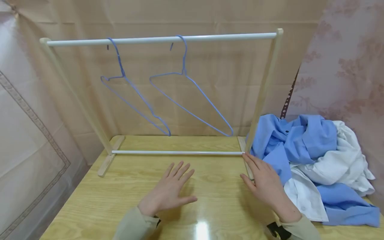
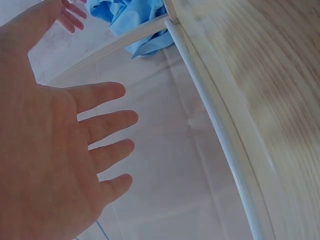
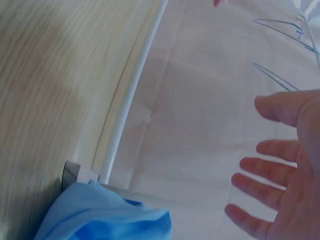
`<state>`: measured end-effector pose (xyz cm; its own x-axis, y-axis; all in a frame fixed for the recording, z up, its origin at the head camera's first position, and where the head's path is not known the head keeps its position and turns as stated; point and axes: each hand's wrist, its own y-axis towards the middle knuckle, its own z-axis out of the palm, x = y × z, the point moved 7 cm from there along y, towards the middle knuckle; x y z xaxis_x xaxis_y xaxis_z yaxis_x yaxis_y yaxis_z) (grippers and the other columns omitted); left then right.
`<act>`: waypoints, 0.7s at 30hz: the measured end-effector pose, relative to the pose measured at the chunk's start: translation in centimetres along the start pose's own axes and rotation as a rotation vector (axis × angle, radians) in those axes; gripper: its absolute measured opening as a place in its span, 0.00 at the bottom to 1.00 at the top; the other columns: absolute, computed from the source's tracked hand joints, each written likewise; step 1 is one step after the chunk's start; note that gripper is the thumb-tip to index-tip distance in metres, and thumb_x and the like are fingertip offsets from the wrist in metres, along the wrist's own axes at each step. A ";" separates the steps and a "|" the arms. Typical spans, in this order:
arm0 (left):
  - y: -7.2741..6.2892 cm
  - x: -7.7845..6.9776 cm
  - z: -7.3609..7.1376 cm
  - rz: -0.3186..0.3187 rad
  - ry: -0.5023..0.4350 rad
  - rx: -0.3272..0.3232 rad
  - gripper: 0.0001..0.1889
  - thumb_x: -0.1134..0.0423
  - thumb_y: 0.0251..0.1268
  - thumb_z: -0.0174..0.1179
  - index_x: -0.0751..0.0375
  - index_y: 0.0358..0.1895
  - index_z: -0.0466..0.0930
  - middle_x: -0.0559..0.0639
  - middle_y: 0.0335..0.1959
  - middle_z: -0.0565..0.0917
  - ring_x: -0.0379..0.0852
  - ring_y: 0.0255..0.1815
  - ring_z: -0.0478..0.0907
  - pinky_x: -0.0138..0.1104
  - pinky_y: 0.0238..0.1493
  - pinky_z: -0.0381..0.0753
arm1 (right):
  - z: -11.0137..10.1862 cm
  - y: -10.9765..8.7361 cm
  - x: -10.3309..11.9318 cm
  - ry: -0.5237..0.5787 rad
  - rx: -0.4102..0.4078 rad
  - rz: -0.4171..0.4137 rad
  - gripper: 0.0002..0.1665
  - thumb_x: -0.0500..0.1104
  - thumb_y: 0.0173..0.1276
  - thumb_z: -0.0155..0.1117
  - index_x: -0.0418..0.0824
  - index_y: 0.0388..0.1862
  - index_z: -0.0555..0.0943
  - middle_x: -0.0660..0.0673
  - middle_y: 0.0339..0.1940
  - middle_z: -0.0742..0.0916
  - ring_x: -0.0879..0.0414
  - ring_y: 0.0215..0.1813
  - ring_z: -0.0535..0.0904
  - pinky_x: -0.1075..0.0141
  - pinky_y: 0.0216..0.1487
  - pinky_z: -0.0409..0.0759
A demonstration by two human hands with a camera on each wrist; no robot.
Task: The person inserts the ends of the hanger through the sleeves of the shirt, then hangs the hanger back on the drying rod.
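My left hand (image 1: 169,193) is held over the table with its fingers spread and nothing in it; the left wrist view shows its bare palm (image 2: 50,150). Over by the rack's right foot is my right hand (image 1: 265,183), fingers extended and holding nothing. Beside it lies a heap of clothes, with a blue shirt (image 1: 312,138) and a white shirt (image 1: 336,166) crumpled together. Two blue wire hangers hang from the rack's top rail (image 1: 228,37): a left hanger (image 1: 141,95) and a right hanger (image 1: 207,96). Neither carries a garment.
The rack has wooden side posts (image 1: 265,90) and a white lower bar (image 1: 177,152) close above the wooden table (image 1: 144,213). Behind it hangs a beige cloth (image 1: 234,16). Patterned fabric (image 1: 345,66) drapes at the right, pale fabric (image 1: 27,150) at the left.
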<state>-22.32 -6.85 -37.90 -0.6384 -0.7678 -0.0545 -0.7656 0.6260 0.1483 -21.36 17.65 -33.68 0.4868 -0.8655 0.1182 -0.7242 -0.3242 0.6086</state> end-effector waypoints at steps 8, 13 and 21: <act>1.3 -0.5 0.1 0.016 -0.055 0.000 0.36 0.36 0.64 0.42 0.57 0.67 0.60 0.53 0.67 0.64 0.52 0.71 0.52 0.46 0.70 0.42 | -0.8 -0.1 -2.9 -0.050 -0.025 0.151 0.36 0.42 0.54 0.67 0.29 0.60 0.68 0.30 0.56 0.74 0.35 0.54 0.70 0.42 0.47 0.68; 2.9 -1.1 0.3 0.032 -0.077 0.002 0.31 0.40 0.66 0.41 0.58 0.64 0.65 0.53 0.64 0.68 0.52 0.69 0.56 0.46 0.70 0.45 | -0.1 -0.9 -5.2 -0.062 -0.006 0.267 0.38 0.42 0.52 0.68 0.24 0.58 0.67 0.26 0.55 0.73 0.30 0.52 0.69 0.40 0.47 0.67; 4.6 -2.3 1.7 0.052 -0.127 0.041 0.27 0.43 0.67 0.44 0.57 0.61 0.68 0.52 0.61 0.71 0.52 0.67 0.60 0.46 0.69 0.49 | 2.2 -2.7 -8.6 -0.042 0.241 0.551 0.52 0.55 0.50 0.69 0.24 0.63 0.59 0.23 0.60 0.62 0.27 0.60 0.55 0.30 0.48 0.57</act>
<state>-24.52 -1.95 -38.73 -0.6806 -0.7120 -0.1729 -0.7318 0.6719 0.1136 -24.64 25.13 -38.04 -0.0079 -0.9435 0.3312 -0.9570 0.1032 0.2712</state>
